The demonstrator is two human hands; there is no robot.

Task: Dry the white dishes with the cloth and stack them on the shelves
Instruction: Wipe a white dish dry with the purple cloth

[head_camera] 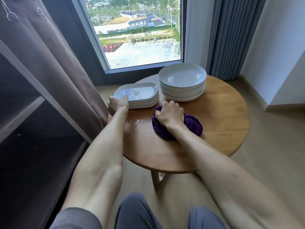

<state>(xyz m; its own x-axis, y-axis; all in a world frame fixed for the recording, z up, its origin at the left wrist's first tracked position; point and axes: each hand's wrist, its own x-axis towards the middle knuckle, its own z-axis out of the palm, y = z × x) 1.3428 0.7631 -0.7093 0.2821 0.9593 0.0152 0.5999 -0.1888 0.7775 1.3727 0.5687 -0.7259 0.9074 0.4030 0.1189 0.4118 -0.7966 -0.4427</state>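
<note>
Left hand (118, 103) grips the rim of the top wet plate (136, 94); right hand (170, 115) clutches the soft cloth (193, 125). The plate looks stiff, slippery and breakable: hold by opposite rims.

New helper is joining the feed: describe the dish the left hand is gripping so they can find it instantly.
On the round wooden table stand two white stacks. The top oblong dish, gripped by the left hand, crowns the lower, left stack. Unlike the round plates, it is rectangular with water pooled inside.

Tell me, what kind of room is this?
Probably a high-up apartment or hotel room. A big window looks far down on a car park, curtains hang beside it, and a small round table holds stacked dishes.
</note>
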